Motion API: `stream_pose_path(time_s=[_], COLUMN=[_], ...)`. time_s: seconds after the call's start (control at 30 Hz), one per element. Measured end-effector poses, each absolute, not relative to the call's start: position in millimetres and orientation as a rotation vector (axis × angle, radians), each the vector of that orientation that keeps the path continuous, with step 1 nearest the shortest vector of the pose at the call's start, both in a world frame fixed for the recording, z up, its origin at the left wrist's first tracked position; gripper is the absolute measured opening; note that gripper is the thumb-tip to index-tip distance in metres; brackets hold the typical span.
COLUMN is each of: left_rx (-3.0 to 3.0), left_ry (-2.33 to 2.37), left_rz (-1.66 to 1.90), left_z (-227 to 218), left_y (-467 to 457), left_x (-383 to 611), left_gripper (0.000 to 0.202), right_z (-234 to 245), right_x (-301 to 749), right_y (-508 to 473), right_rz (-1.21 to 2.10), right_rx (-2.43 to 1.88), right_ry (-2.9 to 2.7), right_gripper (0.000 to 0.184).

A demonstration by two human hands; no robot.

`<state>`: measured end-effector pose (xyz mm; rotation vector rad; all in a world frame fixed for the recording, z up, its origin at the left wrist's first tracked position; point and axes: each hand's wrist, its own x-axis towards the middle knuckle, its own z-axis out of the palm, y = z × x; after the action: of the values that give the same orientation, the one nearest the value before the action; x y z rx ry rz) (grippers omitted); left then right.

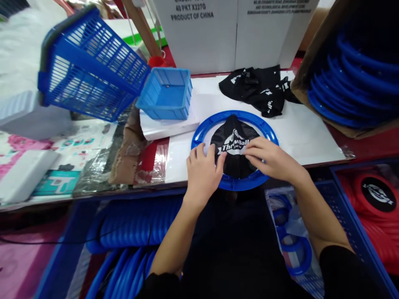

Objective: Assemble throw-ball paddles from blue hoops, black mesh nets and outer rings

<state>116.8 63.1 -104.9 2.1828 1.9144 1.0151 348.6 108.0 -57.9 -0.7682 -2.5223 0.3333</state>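
Note:
A blue plastic ring [235,184] lies on a white board at the table's front edge. Within it sits a black mesh fabric disc [232,164] with white "ThrowBall" lettering, its top edge peaked near the ring's far side. My left hand [204,168] rests over the ring's left side, fingers apart, thumb at the fabric's edge. From the right, my right hand [274,160] reaches across the ring, fingers stretched out and their tips at the fabric beside the print. Neither hand visibly grips anything.
More black printed fabric pieces [255,89] lie behind the ring. A light-blue bin [166,112] and a tilted blue basket [90,74] stand left. At right, a carton [301,83] holds stacked blue rings [346,91]. Below the table are blue rings [134,224] and red discs [378,197].

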Motion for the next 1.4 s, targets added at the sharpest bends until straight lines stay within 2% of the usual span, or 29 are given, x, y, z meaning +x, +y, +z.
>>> stream_pose_path(time_s=[0.07, 0.2, 0.33, 0.43, 0.63, 0.77, 0.93, 1.23, 1.4], left_rx=[2.226, 2.419, 2.464, 2.430, 2.427, 2.202, 1.884, 2.038, 1.953], left_ry=[1.925, 1.637, 1.186, 0.915, 1.247, 1.154, 1.183, 1.109, 1.134], left_rz=[0.952, 0.766, 0.592, 0.559, 0.518, 0.518, 0.637, 0.697, 0.713], left_z=[-112, -116, -104, -91, -73, -70, -74, -79, -78], left_y=[68, 75, 100, 129, 162, 176, 186, 183, 180], left_x=[120, 109, 80, 64, 91, 102, 86, 84, 88], left_gripper=[0.031, 0.032, 0.045, 0.050, 0.026, 0.014, 0.019, 0.011, 0.009], right_z=[-51, -40, -44, -56, -60, -54, -72, -80, -78], right_x=[341, 321, 307, 305, 314, 316, 311, 317, 316], right_y=[133, 175, 202, 206, 204, 218, 224, 223, 223], right_rz=[0.235, 0.197, 0.398, 0.506, 0.494, 0.604, 0.771, 1.027, 0.953], right_rx=[-0.776, -0.676, -0.675, -0.718, -0.696, -0.580, -0.650, -0.619, -0.619], right_ry=[-2.602, -2.806, -3.041, -3.064, -2.920, -2.801, -2.540, -2.220, -2.228], right_gripper=[0.026, 0.022, 0.014, 0.016, 0.016, 0.014, 0.008, 0.007, 0.008])
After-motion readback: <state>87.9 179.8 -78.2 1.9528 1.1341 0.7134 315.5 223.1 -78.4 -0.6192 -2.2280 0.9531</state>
